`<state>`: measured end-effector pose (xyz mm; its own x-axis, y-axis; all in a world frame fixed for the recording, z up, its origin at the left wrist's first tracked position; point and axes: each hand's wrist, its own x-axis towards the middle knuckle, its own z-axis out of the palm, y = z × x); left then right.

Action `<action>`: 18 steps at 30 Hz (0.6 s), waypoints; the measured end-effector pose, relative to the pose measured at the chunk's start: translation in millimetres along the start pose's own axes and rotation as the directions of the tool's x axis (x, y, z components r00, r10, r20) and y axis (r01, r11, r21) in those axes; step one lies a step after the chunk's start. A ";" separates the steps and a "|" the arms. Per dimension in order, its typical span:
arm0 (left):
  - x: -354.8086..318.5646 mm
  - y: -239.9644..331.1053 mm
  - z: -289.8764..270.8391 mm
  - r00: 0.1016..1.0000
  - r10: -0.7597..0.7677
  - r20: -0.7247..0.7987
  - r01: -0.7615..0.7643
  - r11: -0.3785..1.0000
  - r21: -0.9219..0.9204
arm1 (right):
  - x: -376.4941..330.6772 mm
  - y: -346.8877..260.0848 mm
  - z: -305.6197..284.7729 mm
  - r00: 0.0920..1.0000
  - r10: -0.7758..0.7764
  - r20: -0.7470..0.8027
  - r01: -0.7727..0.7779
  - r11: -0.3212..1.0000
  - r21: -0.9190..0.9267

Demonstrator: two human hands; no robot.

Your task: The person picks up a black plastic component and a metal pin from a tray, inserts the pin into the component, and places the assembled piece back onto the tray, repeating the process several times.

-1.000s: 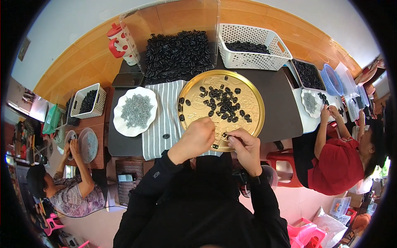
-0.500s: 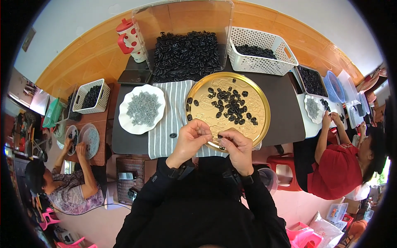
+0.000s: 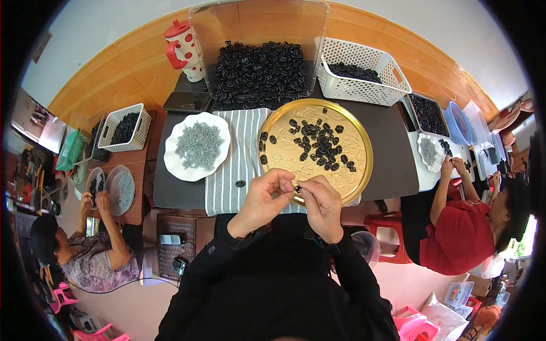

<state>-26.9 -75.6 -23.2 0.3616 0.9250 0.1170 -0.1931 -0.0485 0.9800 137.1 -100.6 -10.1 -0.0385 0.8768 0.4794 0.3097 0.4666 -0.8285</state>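
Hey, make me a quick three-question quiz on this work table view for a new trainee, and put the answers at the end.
1. Multiple choice: seen from the wearer, where is the white plate beside the striped cloth, relative to the gold tray?
A) to its right
B) to its left
C) on top of it

2. True or false: the spotted cup stands to the left of the clear bin.

3. Fill in the blank: the wearer's right hand holds a small ____ piece.

Key: 1. B; 2. True; 3. black
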 end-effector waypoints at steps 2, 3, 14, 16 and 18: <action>-0.4 0.8 0.1 1.000 0.000 0.002 0.000 1.000 0.003 | -0.4 -0.6 0.4 0.999 -0.035 0.005 0.035 0.998 -0.047; -0.5 1.7 0.5 1.000 -0.007 0.007 0.007 1.000 0.001 | -0.7 -0.4 0.8 0.998 -0.055 0.008 0.055 0.996 -0.068; -1.9 4.0 0.3 0.999 -0.053 0.013 0.053 0.999 0.004 | 7.0 -6.7 -4.4 0.942 -0.314 0.117 0.334 0.902 -0.273; -1.1 5.6 -0.6 0.994 -0.101 0.042 0.100 0.994 0.033 | 7.8 -7.8 -5.7 0.923 -0.318 0.219 0.370 0.889 -0.271; 0.8 2.2 -2.2 0.993 -0.101 0.057 0.102 0.995 -0.007 | 8.4 -4.9 -7.1 0.930 -0.297 0.216 0.344 0.911 -0.228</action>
<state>-29.0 -74.2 -21.3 0.4306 0.9022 0.0259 -0.1616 0.0489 0.9856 142.1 -96.4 0.1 -0.3327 0.7022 0.6295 0.4859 0.6997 -0.5237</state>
